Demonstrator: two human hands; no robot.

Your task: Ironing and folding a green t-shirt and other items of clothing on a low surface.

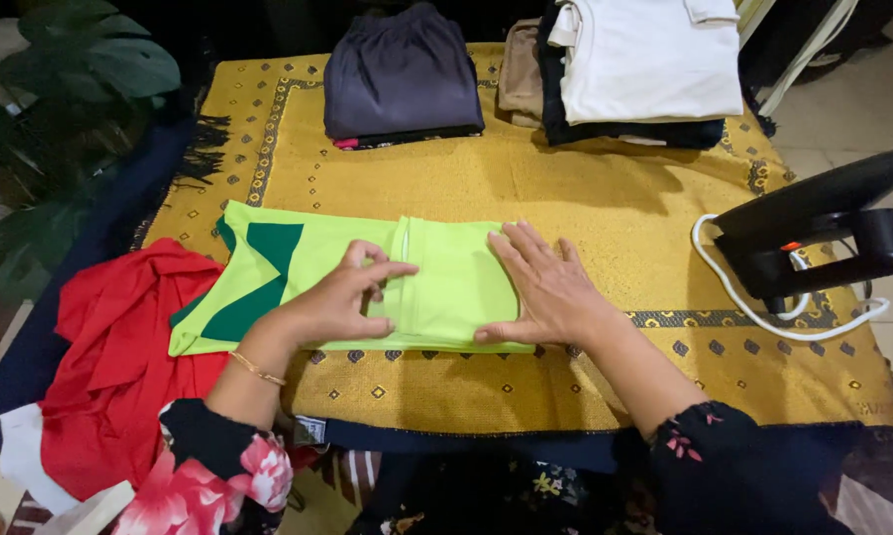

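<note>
The lime-green garment [367,282] is lying folded near the front edge of the yellow patterned cloth [565,188], with the left hand [342,297] pinching a fold near its middle and the right hand [545,287] pressing flat and open on its right end, gripping nothing. It's looking thin, light and floppy, maybe a bit slick, so I'd be grabbing it along the folded edges rather than mid-panel.
</note>
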